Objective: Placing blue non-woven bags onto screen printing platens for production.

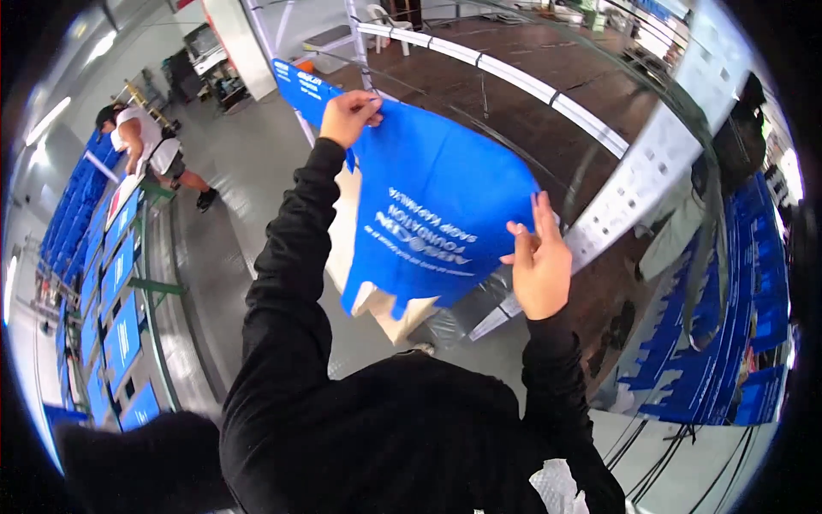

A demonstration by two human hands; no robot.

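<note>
A blue fabric bag piece (428, 163) with white print is spread in front of me, its lower edge cut into tabs. My left hand (347, 118) pinches its upper left part, where a narrow printed strip extends past my fingers. At the right edge, my right hand (545, 265) grips the fabric with thumb and a curled finger, while two other fingers point upward. Beneath the fabric, a pale surface (344, 227) shows partly; the rest is covered. Some clear plastic (448, 325) lies below the lower right edge.
On the left, a long green-framed table (163, 287) carries several blue printed panels (122, 338); a person (141, 141) bends over its far end. A perforated white post (659, 150) and curved white rail (505, 73) stand ahead and right. Blue pieces (758, 300) hang at far right.
</note>
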